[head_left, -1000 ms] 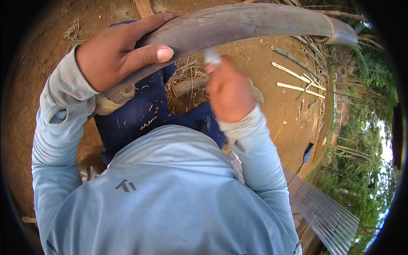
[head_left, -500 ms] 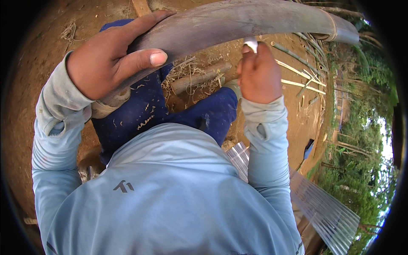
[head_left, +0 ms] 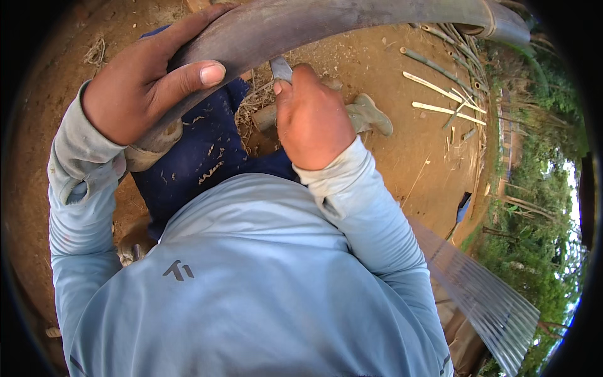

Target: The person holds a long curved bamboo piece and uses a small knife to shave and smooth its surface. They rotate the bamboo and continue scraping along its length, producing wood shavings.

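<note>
Since a moment ago the right hand (head_left: pixel 314 119) has drawn back toward the body, from high against the pole down to a spot just under its near side, and the blade has come with it.

Going left to right: the left hand (head_left: pixel 147 88) wraps the big grey bamboo pole (head_left: pixel 352 22) near its butt end, fingers over the top and the thumb pressed flat along the side facing the person, so it is clamped firmly on the pole. That pole arcs across the top of the view, lifted off the dirt ground (head_left: pixel 389 69), its butt resting by the left forearm above the blue trousers (head_left: pixel 201 163). Next comes the right hand, closed in a fist round the handle of a knife (head_left: pixel 281 68); only a short grey stretch of blade shows above the knuckles, touching the pole's underside.

Further right, a greyish shoe (head_left: pixel 370 116) sits on the ground, and thin split bamboo strips (head_left: pixel 440 94) lie scattered toward the far right edge of the cleared dirt.

To my eye the risk is a slip: the blade works close to the left thumb, so a skid off the hard curved skin could run toward that hand or the lap.
</note>
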A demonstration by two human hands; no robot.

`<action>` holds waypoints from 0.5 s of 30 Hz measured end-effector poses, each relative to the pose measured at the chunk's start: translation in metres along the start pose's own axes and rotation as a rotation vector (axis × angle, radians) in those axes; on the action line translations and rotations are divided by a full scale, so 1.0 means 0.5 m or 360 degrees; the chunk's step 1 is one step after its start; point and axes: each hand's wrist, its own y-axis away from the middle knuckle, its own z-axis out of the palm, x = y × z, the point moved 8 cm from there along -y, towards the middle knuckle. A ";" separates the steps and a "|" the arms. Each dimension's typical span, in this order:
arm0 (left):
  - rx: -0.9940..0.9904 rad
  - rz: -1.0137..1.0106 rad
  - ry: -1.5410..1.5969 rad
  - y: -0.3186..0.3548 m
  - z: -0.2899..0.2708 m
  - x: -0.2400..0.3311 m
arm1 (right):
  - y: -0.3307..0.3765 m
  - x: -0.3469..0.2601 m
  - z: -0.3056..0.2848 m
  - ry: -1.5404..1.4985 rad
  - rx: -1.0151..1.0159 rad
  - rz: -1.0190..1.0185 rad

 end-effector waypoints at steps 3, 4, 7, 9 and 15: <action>0.0048 0.0155 -0.0006 -0.004 -0.010 0.021 | -0.016 0.010 -0.037 -0.0034 0.0091 -0.0201; 0.0064 0.0172 -0.0021 -0.006 -0.010 0.031 | -0.025 0.025 -0.045 -0.0053 0.0115 -0.0109; 0.0077 0.0164 0.0001 -0.010 -0.005 0.041 | -0.016 0.023 -0.037 -0.0217 0.0247 -0.0293; 0.0054 0.0064 0.0152 -0.007 -0.005 0.021 | 0.002 0.003 0.010 -0.0090 -0.0049 0.0075; 0.0094 0.0146 0.0147 -0.006 -0.009 0.001 | -0.029 0.043 -0.031 -0.0173 0.0093 -0.0039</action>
